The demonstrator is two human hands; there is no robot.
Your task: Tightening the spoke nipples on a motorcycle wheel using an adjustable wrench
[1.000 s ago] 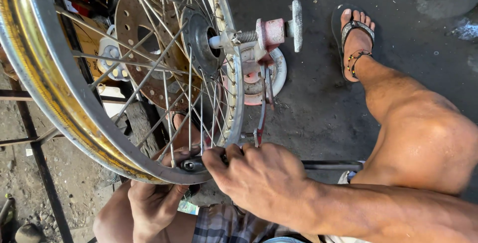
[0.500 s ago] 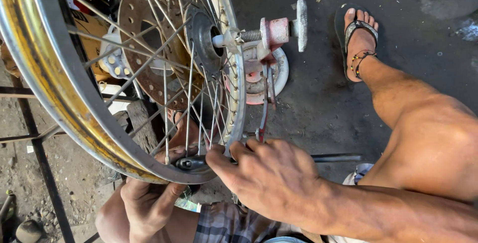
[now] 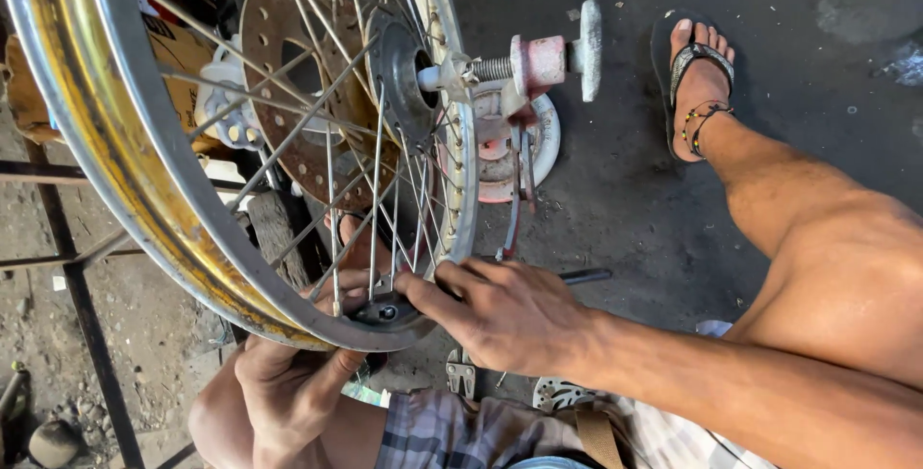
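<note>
Spoked wheel (image 3: pixel 192 171) sits on the pink truing stand (image 3: pixel 538 65), rim bottom at 6 o'clock. Your right hand (image 3: pixel 510 320) has its fingers closed on a dark spoke wrench (image 3: pixel 577 277) at a nipple on the rim. Your left hand (image 3: pixel 298 382) cups the rim from below, fingers curled on it. Seat the tool squarely, brace the rim, turn in small increments. Sandalled foot (image 3: pixel 697 85) at 1 o'clock.

dark stained concrete floor (image 3: pixel 615 190) w/ grit, dirt patch at left, black metal frame (image 3: pixel 67 267).
</note>
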